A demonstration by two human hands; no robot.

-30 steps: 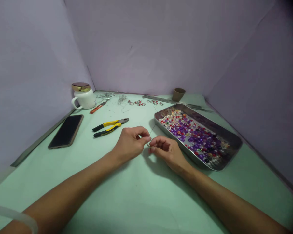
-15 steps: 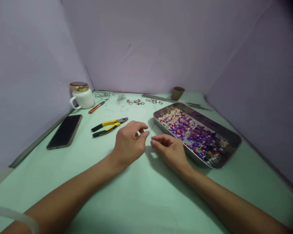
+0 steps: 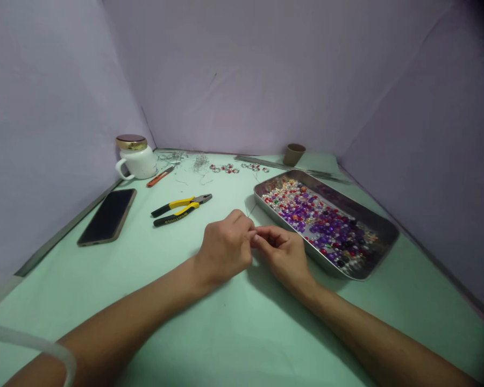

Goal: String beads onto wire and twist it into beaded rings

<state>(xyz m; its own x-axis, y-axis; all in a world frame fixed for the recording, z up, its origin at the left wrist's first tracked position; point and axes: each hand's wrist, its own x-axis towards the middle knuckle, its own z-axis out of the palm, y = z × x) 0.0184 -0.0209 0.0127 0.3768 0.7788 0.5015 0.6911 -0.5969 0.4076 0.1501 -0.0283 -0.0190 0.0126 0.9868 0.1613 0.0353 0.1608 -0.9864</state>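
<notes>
A: From the head view, the only view, what had changed?

B: The left hand (image 3: 228, 244), mostly. Half a second earlier it stood a little apart from the right hand (image 3: 288, 258), finger and thumb parted. By this moment it had come in until the two sets of fingers met.

A: And how did the fingers stand?

B: The right thumb and forefinger were pinched tip to tip, with the wire (image 3: 251, 209) between them as far as I could judge. The left fingers curled in against them with the back of the hand toward us, so I couldn't tell whether they had hold of anything.

A: Where was the wire, then?

B: A thin length showed just beyond the fingertips, over the bench (image 3: 226, 333), near the left end of the tray (image 3: 363, 217). Its lower end was hidden.

A: What did that mean for the work?

B: I'd say it had gone from one hand steadying the wire to both working at one spot.

A: Anything else disturbed?

B: Not that I saw. The beads (image 3: 331, 234) lay in the tray, and the pliers (image 3: 193, 206) lay on the bench beyond the left hand, untouched.
</notes>
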